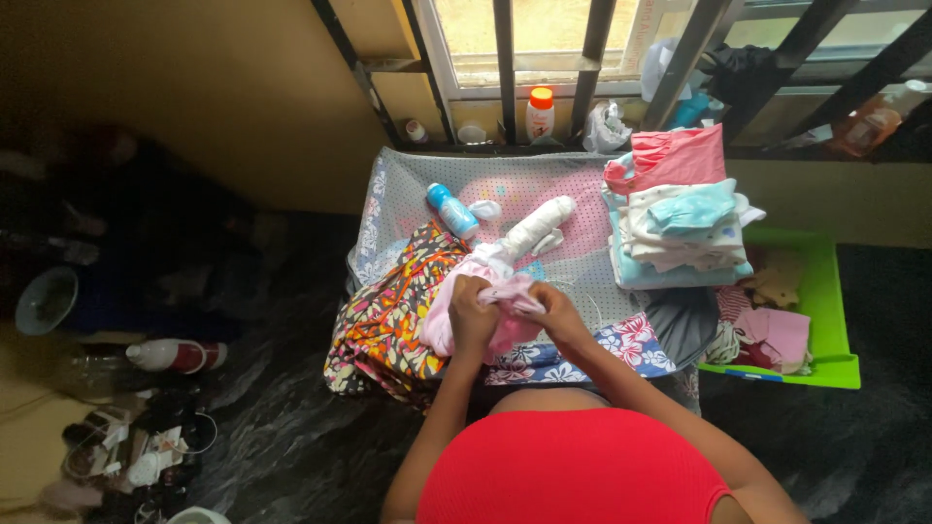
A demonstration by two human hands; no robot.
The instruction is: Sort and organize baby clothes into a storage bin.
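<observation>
Both hands meet at the centre of the view, closed on one small pink garment (485, 315). Left hand (473, 315) grips its near side with the fingers curled tight; right hand (555, 311) pinches the white-trimmed edge at 3 o'clock from it. That garment is bunched and only part folded, held just above a dotted changing mat (408, 180) that covers the desk.

At 9 o'clock from the hands, a patterned orange and black cloth (388, 315) lies crumpled and hangs off the mat's edge, not yet folded. Under the wrists at 6 o'clock a blue floral cloth (631, 344) lies spread flat. At 12 o'clock a white rolled cloth (539, 223) lies slantwise, and a blue bottle (452, 210) lies on its side at 11 o'clock.

At 2 o'clock a neat stack of folded baby clothes (680, 218), pink on top with white and pale blue below, stands on the mat; judging by it, much of the folding looks done. At 3 o'clock a green tray (835, 320) holds loose pink and brown pieces, seemingly unsorted. Further off at 12 o'clock, an orange-capped bottle (540, 112) stands on the barred window sill.
</observation>
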